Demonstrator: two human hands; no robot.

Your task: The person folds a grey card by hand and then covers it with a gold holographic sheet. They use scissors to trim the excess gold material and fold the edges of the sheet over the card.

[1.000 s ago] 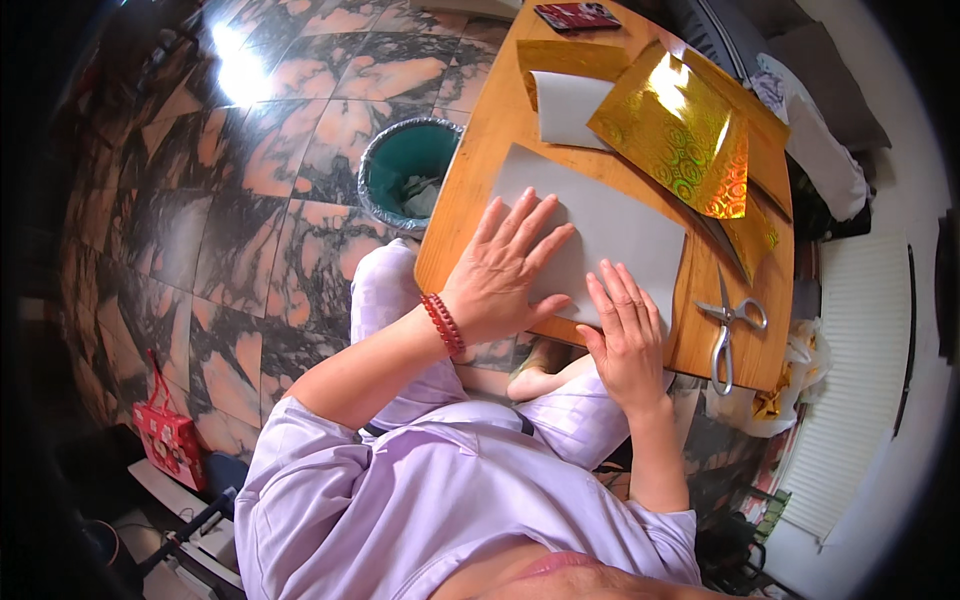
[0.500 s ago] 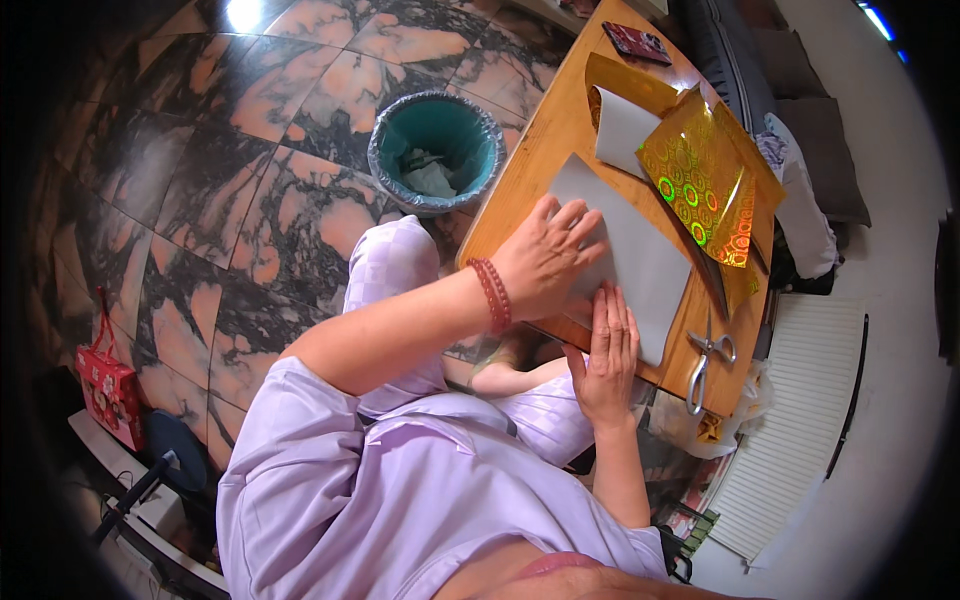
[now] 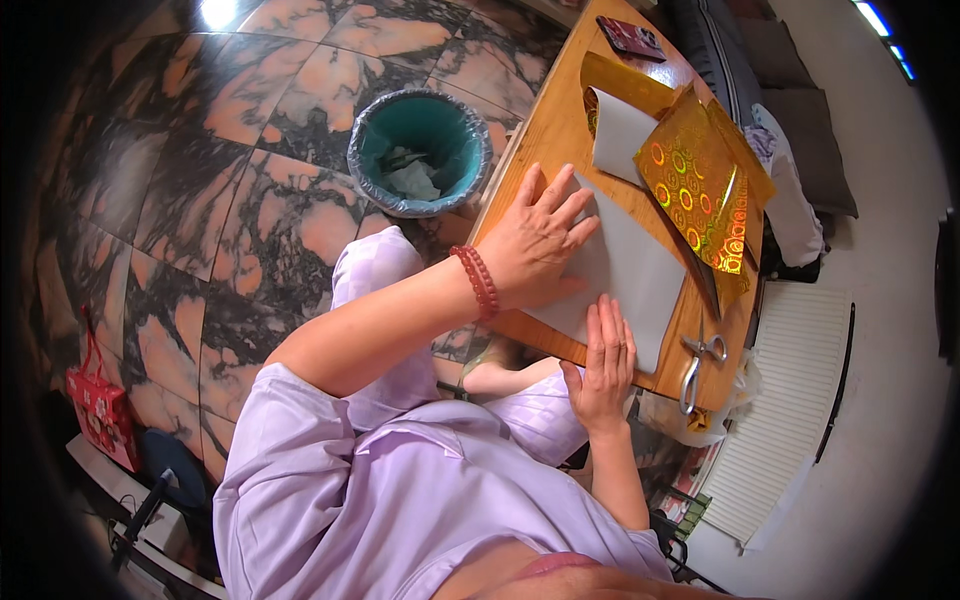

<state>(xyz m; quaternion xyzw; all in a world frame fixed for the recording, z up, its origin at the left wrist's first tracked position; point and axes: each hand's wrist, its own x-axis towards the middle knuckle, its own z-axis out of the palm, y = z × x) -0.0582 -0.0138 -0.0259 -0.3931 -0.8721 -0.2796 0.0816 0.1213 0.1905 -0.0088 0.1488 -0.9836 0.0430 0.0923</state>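
- Left hand (image 3: 540, 245): fingers spread, slightly bent, palm down over left part of pale grey sheet (image 3: 640, 265); not gripping. Thumb contact unclear.
- Right hand (image 3: 603, 375): fingers straight, close together, thumb out to the side; fingers laid on sheet's near part, no grip.
- Sheet: plain side up, looks mostly flat, left part covered by left hand. Lies on wooden table (image 3: 560, 130), by the near edge.
- Gold shiny sheets (image 3: 695, 185): beyond and right of it, overlapping, ring patterns, one folded back showing white.
- Scissors (image 3: 690, 384): on table, right of right hand, untouched.
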